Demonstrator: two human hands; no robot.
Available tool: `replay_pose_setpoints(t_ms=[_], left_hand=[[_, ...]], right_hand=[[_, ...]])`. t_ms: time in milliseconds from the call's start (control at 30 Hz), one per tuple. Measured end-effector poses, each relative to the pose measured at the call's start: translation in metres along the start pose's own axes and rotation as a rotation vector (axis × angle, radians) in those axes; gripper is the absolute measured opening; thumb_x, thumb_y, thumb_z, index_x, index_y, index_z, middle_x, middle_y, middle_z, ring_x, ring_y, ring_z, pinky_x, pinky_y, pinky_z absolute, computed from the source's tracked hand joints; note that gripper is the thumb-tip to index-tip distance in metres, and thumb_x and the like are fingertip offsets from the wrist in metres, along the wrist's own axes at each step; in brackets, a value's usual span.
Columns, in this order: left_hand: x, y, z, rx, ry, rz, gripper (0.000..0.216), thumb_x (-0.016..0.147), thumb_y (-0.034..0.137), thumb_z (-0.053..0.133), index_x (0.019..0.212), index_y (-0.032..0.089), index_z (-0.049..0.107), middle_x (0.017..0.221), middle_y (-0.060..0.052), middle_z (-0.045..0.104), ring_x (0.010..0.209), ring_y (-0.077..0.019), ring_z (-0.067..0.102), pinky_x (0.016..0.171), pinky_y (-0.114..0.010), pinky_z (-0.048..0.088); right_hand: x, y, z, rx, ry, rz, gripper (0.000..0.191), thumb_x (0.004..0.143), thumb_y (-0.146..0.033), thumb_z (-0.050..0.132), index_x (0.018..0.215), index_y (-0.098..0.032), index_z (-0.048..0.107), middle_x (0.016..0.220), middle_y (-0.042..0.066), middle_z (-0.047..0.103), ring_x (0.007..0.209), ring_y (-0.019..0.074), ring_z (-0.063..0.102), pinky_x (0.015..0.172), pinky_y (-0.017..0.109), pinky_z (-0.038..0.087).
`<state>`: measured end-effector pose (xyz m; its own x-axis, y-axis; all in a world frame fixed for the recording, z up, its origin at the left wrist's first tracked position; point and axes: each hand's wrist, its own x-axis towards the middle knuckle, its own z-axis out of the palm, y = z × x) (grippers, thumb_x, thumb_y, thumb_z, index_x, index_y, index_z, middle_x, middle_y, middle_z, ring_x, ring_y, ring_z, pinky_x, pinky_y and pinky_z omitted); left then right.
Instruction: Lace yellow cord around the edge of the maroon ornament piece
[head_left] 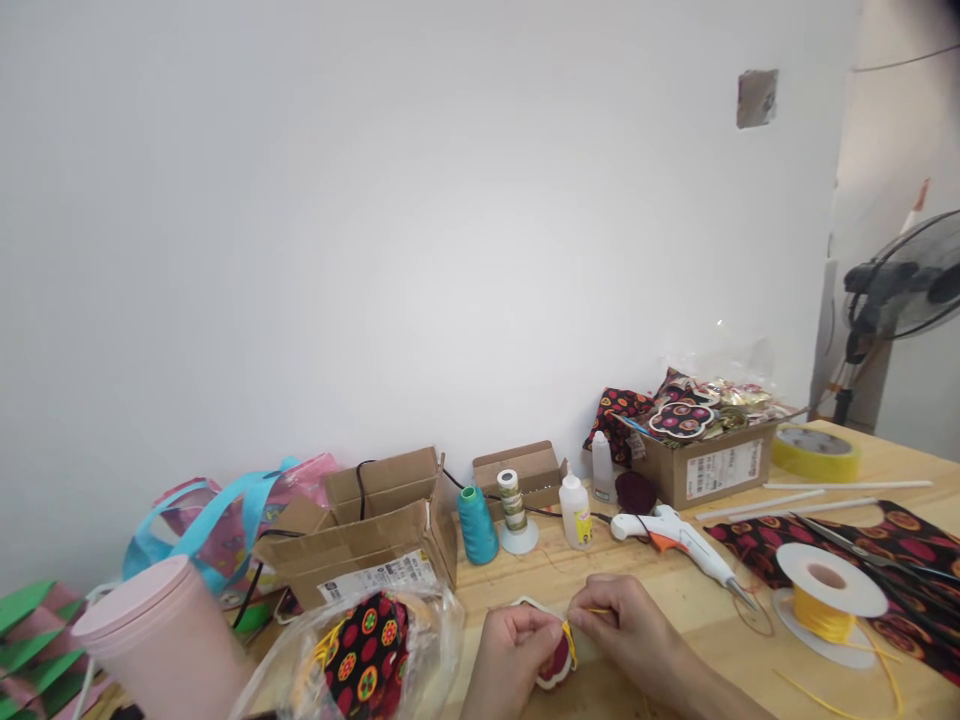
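Observation:
Close together at the table's front are my two hands. My left hand (517, 650) is closed on a small dark red fabric piece (555, 662) with a pale scalloped border, pinching it near its top. A yellow cord (570, 640) is looped at the piece's upper right edge. My right hand (626, 625) pinches that cord between thumb and fingers, right beside the left fingertips. The left hand covers part of the fabric piece. To the right stands a white spool (831, 580) wound with the same yellow cord, its loose end trailing on the wood.
Behind the hands stand a teal thread cone (478, 525), a glue bottle (576, 512) and a glue gun (679, 545). Scissors (847, 545) lie on patterned fabric at right. A plastic bag (431, 630), pink tumbler (161, 640) and cardboard boxes (712, 470) flank the work area.

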<state>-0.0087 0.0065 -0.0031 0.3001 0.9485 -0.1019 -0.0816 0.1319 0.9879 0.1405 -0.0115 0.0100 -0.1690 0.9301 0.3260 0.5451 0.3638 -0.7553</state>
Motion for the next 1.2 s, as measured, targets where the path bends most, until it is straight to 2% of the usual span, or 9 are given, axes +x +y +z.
replay_pose_setpoints(t_ms=[267,500,600,867,1200], left_hand=[[-0.0026,0.001,0.0042,0.145,0.059,-0.005,0.022,0.05,0.03,0.066,0.052,0.01,0.057,0.04,0.003,0.051,0.037,-0.0075,0.042,0.039,-0.019,0.028],[-0.0037,0.0025,0.006,0.246,0.047,-0.007,0.016,0.054,0.023,0.062,0.054,0.008,0.06,0.046,0.0,0.055,0.044,-0.01,0.048,0.044,-0.02,0.035],[-0.0058,0.005,0.0077,0.242,0.053,0.013,0.016,0.055,0.024,0.062,0.055,0.008,0.061,0.046,0.0,0.055,0.044,-0.0096,0.048,0.044,-0.02,0.035],[-0.0069,0.0056,0.0084,0.144,0.014,0.029,0.027,0.051,0.035,0.066,0.055,0.009,0.058,0.044,0.001,0.054,0.041,-0.0077,0.045,0.042,-0.019,0.033],[-0.0049,0.0025,0.01,0.223,0.043,0.029,0.018,0.052,0.024,0.064,0.048,0.012,0.052,0.042,0.002,0.052,0.039,-0.0077,0.044,0.042,-0.019,0.031]], right_hand=[[-0.0025,0.0,0.0023,0.007,-0.037,0.005,0.021,0.073,-0.019,0.045,0.064,-0.019,0.065,0.06,0.0,0.056,0.056,0.0112,0.049,0.05,0.018,0.033],[-0.0029,0.0022,0.006,-0.059,0.003,-0.001,0.019,0.071,-0.019,0.048,0.063,-0.02,0.064,0.06,0.0,0.057,0.059,0.0114,0.051,0.052,0.018,0.033],[-0.0027,0.0035,0.0065,-0.072,0.026,0.032,0.02,0.072,-0.019,0.046,0.062,-0.02,0.064,0.06,0.0,0.056,0.058,0.0114,0.051,0.05,0.018,0.033],[-0.0024,-0.0014,0.0019,-0.008,0.024,-0.023,0.018,0.072,-0.02,0.048,0.064,-0.019,0.064,0.059,-0.001,0.055,0.057,0.0105,0.05,0.051,0.017,0.034],[-0.0042,0.0021,0.0041,-0.075,0.006,0.009,0.015,0.069,-0.018,0.05,0.063,-0.021,0.064,0.061,-0.001,0.058,0.058,0.0105,0.051,0.051,0.018,0.032]])
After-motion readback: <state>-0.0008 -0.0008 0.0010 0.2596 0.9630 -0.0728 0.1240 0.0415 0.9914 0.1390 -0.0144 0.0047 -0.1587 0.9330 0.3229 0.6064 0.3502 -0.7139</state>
